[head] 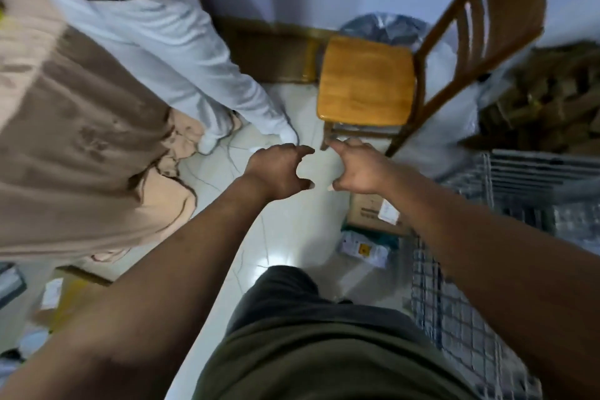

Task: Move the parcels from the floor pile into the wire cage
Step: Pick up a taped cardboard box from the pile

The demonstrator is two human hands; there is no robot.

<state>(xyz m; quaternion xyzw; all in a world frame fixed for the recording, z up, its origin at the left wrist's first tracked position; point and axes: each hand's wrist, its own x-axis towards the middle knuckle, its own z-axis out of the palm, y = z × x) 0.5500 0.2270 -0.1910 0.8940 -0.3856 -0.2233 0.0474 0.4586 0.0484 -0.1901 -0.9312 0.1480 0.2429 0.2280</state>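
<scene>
Both hands hold nothing; the left hand (279, 169) and right hand (357, 170) are stretched out side by side above the pale glossy tiled floor (292, 227), fingers loosely hooked and thumbs apart, released rather than clenched. The grey wire-mesh cage (454, 318) stands at the person's right. Just beside its open-floor side lies a brown cardboard box with a white label (367, 213), partly under the right forearm, so its long axis is unclear; touching it, nearer the person, lies a white plastic mailer bag (362, 248), its length pointing roughly toward the cage. Both parcels lie below the right hand, which is plainly the nearer one; the next reach is probably downward and toward the cage.
</scene>
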